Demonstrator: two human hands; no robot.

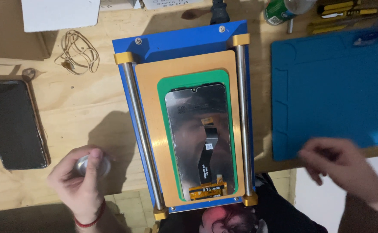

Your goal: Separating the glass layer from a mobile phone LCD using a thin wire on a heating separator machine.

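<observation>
Left hand (pixel 80 181): fingers curled around a small round silvery metal object (pixel 93 165), thumb across its top; thin red string bracelet (pixel 90 221) on the wrist.
Right hand (pixel 340 162): blurred, fingers bent loosely, holding nothing; at the near edge of the blue silicone work mat (pixel 331 90).
Between the hands: blue-based metal fixture (pixel 184 41) with two steel rods and brass-coloured end caps, bearing a tan plate (pixel 152 108) and green mat (pixel 165 88).
On the green mat: glossy phone display panel (pixel 197 129) with orange flex cables.
Beyond the left hand: dark phone (pixel 12 125); coiled pale cable (pixel 77 52); white box (pixel 61 13).
Beyond the right hand: yellow-handled tools (pixel 340 15).
Surface: pale plywood bench (pixel 89 99).
Room: tiled floor (pixel 130 207) below the bench edge.
</observation>
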